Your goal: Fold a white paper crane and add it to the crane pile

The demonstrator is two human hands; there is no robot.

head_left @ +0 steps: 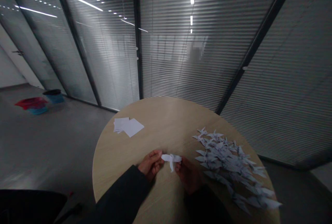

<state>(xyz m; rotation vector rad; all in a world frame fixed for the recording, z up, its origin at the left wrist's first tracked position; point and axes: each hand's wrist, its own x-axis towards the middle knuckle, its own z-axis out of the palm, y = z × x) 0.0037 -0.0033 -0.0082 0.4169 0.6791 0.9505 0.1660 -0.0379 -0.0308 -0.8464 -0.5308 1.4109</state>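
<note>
A small white folded paper crane [171,159] hangs just above the round wooden table [160,120], held at both ends. My left hand [150,164] pinches its left tip with fingers closed. My right hand [188,175] pinches its right tip. Both wrists are in dark sleeves, low in the head view. To the right of my right hand lies a heap of several finished white paper cranes [228,161], spreading toward the table's right edge.
A small stack of white square paper sheets [127,126] lies at the table's far left. Glass walls with blinds [181,44] stand behind the table. Red and blue tubs [38,103] sit on the floor at the far left.
</note>
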